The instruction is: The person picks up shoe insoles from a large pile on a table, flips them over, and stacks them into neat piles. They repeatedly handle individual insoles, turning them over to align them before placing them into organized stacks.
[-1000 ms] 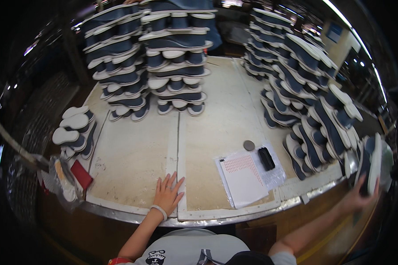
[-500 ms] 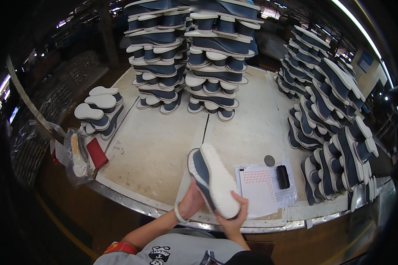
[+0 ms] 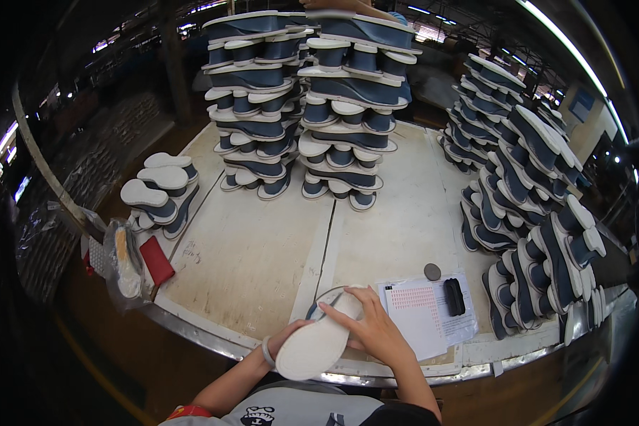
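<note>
A shoe sole (image 3: 314,353) with a white bottom and a dark blue side is held low over the front edge of the table, its white face toward me. My left hand (image 3: 288,336) grips it along the left side, the fingers partly hidden beneath. My right hand (image 3: 373,324) is wrapped over the far right part, with the thumb lying across the white face. To the right of the sole lie a printed paper sheet (image 3: 415,312), a black oblong object (image 3: 454,296) and a grey round disc (image 3: 432,271).
Tall stacks of blue-and-white soles (image 3: 252,128) stand at the back, with more leaning stacks (image 3: 539,263) on the right. A small pile (image 3: 165,177), a bagged sole (image 3: 126,259) and a red pouch (image 3: 156,260) are at the left. Behind the stacks is another person (image 3: 344,7).
The sole has swung round and come nearer to me, its wide end now at lower left. My right hand has moved from its near end to its far right part.
</note>
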Demonstrator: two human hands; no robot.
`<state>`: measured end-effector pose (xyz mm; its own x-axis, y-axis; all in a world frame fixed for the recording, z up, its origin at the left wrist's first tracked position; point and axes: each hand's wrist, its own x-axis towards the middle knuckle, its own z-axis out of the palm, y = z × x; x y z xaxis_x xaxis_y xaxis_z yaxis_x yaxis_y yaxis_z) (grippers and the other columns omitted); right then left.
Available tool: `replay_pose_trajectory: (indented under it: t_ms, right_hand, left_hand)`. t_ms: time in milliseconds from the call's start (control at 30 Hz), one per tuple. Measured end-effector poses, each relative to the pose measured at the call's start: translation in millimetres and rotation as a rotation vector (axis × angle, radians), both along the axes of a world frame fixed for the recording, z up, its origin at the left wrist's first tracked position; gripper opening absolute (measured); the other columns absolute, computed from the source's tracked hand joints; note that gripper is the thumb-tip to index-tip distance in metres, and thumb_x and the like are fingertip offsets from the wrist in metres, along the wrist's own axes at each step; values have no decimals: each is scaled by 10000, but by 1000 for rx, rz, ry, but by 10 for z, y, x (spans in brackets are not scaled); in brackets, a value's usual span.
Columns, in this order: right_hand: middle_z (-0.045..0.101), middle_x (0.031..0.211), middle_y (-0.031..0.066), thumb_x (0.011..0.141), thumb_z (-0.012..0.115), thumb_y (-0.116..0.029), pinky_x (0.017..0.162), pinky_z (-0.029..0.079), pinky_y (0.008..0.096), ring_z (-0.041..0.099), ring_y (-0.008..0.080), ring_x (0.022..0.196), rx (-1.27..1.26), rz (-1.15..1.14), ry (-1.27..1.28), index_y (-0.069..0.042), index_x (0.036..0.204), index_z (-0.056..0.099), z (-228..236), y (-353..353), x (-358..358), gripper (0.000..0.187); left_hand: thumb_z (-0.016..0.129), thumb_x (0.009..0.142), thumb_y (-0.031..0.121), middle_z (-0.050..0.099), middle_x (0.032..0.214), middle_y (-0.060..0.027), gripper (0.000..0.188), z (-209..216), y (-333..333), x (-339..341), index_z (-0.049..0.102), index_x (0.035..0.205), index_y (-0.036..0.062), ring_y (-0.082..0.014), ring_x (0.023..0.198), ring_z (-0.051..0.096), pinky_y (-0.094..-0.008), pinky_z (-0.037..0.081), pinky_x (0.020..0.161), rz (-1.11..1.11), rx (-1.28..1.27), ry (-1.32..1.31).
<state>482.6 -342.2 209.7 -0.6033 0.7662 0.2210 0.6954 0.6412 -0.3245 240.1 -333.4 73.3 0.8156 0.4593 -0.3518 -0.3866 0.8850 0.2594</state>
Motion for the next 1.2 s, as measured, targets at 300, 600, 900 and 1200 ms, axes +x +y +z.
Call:
replay_pose_trajectory:
  t_ms: [300, 600, 900, 1200]
  right_hand:
    - [566, 1345, 92, 663, 867, -244, 1152, 340, 527, 493, 321, 1301, -39, -23, 44, -149, 1336, 553, -271, 99, 69, 748]
    - [689, 858, 76, 969, 622, -505, 628, 477, 263, 632, 126, 745, -1074, -775, 1121, 44, 1070, 658, -1086, 398, -1, 559]
    - [729, 884, 138, 928, 709, -391, 728, 530, 278, 700, 196, 818, -709, -631, 883, 64, 1218, 582, -1298, 504, 147, 554]
    - [571, 1256, 235, 875, 748, -241, 989, 462, 419, 537, 376, 1196, -60, -755, 402, 29, 1273, 583, -488, 221, 72, 508]
  left_hand:
    - [489, 1007, 426, 726, 1124, -137, 508, 220, 53, -135, 614, 1297, 29, -243, 971, 727, -362, 579, 889, 145, 129, 289]
    - [412, 1046, 452, 686, 1165, -98, 546, 278, 223, -128, 546, 1345, 15, -186, 1024, 680, -326, 537, 926, 422, 475, 532]
    - [320, 1045, 457, 671, 1234, -196, 606, 447, 133, -100, 465, 1439, 20, -155, 947, 711, -258, 595, 769, 543, 381, 272]
    - [398, 1036, 431, 671, 1235, -165, 584, 873, 150, -261, 476, 1410, -10, -168, 956, 705, -278, 596, 788, 225, 464, 237]
